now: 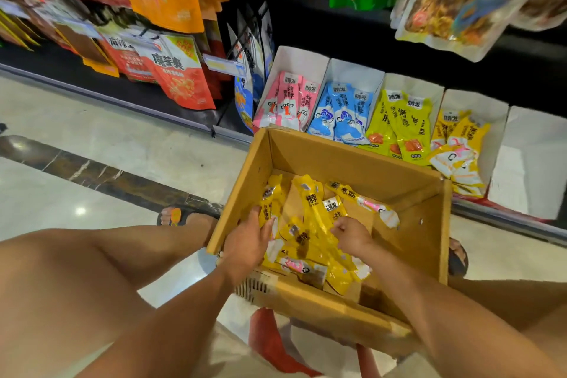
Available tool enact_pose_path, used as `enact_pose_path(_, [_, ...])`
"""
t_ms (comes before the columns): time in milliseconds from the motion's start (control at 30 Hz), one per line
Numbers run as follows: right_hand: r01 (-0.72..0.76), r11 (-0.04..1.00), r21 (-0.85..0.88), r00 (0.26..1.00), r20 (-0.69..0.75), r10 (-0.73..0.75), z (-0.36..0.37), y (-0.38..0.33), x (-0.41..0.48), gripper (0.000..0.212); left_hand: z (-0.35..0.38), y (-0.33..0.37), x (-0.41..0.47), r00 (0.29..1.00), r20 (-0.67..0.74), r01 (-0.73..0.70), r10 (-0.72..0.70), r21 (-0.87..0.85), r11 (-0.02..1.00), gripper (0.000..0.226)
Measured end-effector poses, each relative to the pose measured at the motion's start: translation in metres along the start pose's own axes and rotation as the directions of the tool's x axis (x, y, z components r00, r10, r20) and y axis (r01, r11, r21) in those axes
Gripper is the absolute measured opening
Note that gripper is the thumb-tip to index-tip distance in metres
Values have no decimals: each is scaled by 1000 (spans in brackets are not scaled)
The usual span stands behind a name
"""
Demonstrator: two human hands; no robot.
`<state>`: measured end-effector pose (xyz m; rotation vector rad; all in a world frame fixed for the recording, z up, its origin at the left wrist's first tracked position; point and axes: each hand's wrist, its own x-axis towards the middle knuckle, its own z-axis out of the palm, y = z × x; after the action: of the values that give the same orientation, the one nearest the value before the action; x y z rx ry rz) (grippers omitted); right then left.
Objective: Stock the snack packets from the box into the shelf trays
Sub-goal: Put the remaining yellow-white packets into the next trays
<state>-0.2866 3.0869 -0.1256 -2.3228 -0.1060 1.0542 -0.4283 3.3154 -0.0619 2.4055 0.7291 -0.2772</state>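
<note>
Both left hand [248, 242] and right hand [352, 236] clamp yellow plastic snack packets [313, 215] in the brown cardboard box [352, 159], bunching your next trayful.

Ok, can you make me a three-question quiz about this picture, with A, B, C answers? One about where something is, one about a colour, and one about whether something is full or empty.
1. Where are the left hand and the right hand?
A. Up on the shelf
B. In the cardboard box
C. Flat on the floor

2. What colour are most of the packets in the box?
A. Pink
B. Yellow
C. Green

3. How is the white tray at the far right?
A. Packed with blue packets
B. Tipped over
C. Empty, as far as it shows

Answers:
1 B, both hands are down among the packets inside it.
2 B, the loose pile is yellow.
3 C, only bare white card shows inside.
</note>
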Motion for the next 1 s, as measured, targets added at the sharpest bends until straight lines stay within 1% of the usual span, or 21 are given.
enact_pose_path(67, [26, 997, 75, 1000, -9, -26, -21, -21, -15, 18, -6, 9, 8, 1000, -21, 3, -6, -144, 990, 51])
enact_pose_path(167, [100, 982, 161, 995, -28, -97, -53, -52, -37, 21, -22, 35, 20, 998, -28, -62, 56, -329, 942, 33])
enact_pose_path(233, [169, 973, 160, 985, -58, -162, -76, -69, -51, 23, -37, 54, 29, 995, -27, -95, 92, -415, 905, 25])
enact_pose_path(333, [277, 946, 167, 959, -108, -261, -112, -94, -74, 18, -61, 85, 46, 990, -41, -135, 132, -480, 867, 23])
enact_pose_path(433, [362, 913, 191, 925, -193, -326, -143, -112, -98, 12, -87, 115, 62, 993, -3, -108, 122, -483, 869, 21])
enact_pose_path(500, [415, 881, 227, 901, -234, -364, -157, -123, -110, 11, -103, 135, 69, 989, 25, -110, 145, -528, 842, 19])
enact_pose_path(633, [463, 828, 317, 878, -293, -378, -163, -140, -123, 17, -121, 176, 72, 974, 55, -146, 221, -598, 788, 29])
enact_pose_path(700, [481, 805, 347, 868, -317, -382, -161, -146, -122, 17, -119, 191, 75, 973, 96, -90, 209, -676, 731, 30])
enact_pose_path(800, [508, 806, 304, 845, -355, -399, -159, -152, -113, 11, -110, 208, 80, 975, 150, -1, 165, -739, 674, 30])
enact_pose_path(867, [514, 810, 283, 831, -399, -388, -158, -152, -105, 10, -108, 217, 81, 965, 205, 58, 165, -777, 627, 45])
enact_pose_path(933, [529, 809, 255, 805, -451, -385, -157, -151, -95, 14, -108, 224, 80, 945, 237, 64, 227, -812, 580, 60])
enact_pose_path(967, [533, 817, 222, 791, -474, -387, -157, -150, -89, 17, -108, 227, 82, 946, 226, 54, 232, -816, 576, 68])
enact_pose_path(1000, [541, 819, 194, 775, -493, -395, -157, -150, -84, 17, -106, 229, 87, 957, 203, 43, 205, -803, 594, 76])
